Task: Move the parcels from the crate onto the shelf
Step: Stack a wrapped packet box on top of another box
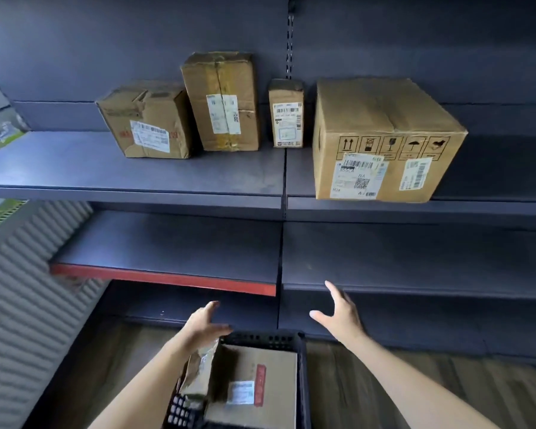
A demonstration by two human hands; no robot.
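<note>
A black plastic crate (302, 376) stands on the floor below me. A flat cardboard parcel (260, 385) with a white label and red strip lies in it, and a crumpled brown parcel (198, 376) leans at its left. My left hand (203, 323) hovers over the crate's far left corner, fingers straight, holding nothing. My right hand (339, 314) is raised above the crate's right side, fingers spread and empty. Several cardboard parcels stand on the upper shelf (136, 184): a dented box (149, 122), a tall box (222, 100), a small box (287, 114) and a large box (384, 140).
A second dark shelf (415, 258) runs below the upper one, its left half edged in red (167, 278). A low base shelf sits behind the crate. A ribbed grey wall panel (22, 320) lies at the left, and wooden flooring (415, 391) at the right.
</note>
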